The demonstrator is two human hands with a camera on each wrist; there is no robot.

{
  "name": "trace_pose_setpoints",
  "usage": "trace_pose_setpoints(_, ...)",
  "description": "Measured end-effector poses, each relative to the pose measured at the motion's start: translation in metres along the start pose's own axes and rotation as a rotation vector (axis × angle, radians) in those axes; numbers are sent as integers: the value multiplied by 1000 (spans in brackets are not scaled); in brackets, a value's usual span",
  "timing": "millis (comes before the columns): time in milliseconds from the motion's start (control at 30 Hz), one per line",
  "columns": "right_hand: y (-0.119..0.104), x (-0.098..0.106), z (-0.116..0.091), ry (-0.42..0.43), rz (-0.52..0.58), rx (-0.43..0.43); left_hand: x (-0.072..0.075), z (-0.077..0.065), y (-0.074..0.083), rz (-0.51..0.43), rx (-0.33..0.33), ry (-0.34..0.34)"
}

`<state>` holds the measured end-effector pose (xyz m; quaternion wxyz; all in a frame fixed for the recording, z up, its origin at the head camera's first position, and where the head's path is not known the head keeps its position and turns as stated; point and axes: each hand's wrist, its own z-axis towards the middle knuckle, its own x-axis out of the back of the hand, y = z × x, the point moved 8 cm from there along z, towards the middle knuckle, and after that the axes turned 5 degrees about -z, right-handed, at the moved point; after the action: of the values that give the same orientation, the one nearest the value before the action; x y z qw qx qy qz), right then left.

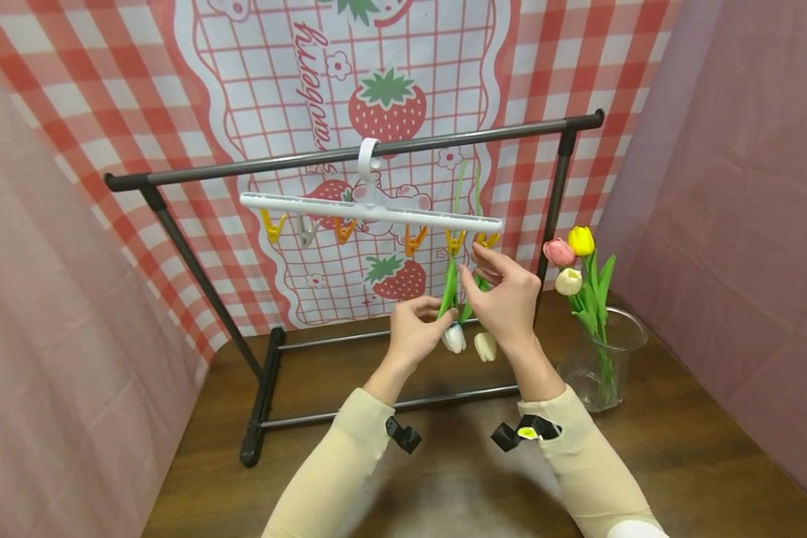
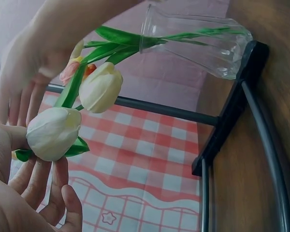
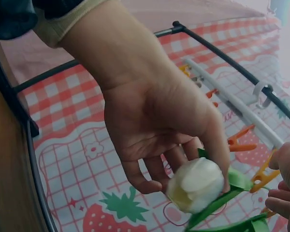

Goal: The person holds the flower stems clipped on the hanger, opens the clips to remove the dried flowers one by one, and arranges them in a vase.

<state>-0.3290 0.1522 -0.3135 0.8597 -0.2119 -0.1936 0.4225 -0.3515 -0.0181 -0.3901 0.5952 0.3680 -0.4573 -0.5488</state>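
My left hand (image 1: 417, 329) pinches a white tulip (image 1: 454, 338) by its green stem and leaf, near the flower head. This tulip hangs head down below a yellow clip (image 1: 454, 242) on the white hanger (image 1: 370, 212). Beside it, a cream tulip (image 1: 486, 347) hangs head down under the hanger's right end. My right hand (image 1: 507, 299) is raised by the rightmost yellow clip (image 1: 488, 240), index fingertip close to it, thumb apart from the index finger. In the right wrist view, only the right hand's fingers (image 3: 286, 179) show at the edge.
The hanger hooks over a dark metal rack (image 1: 242, 170) on a wooden table (image 1: 444, 471). More clips, orange and grey, line the hanger's left part. A clear vase (image 1: 622, 351) with pink, yellow and cream tulips stands right of the rack. A checked strawberry cloth (image 1: 134, 104) hangs behind.
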Motion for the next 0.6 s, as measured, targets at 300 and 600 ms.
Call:
trace_pose_setpoints(300,3,-20,9,50,-23,-40,0,-4,4,-2,-19,-7)
trace_pose_setpoints(600,6,-24,13,156,-74,-14,-2,-8,9,-8,-32,-43)
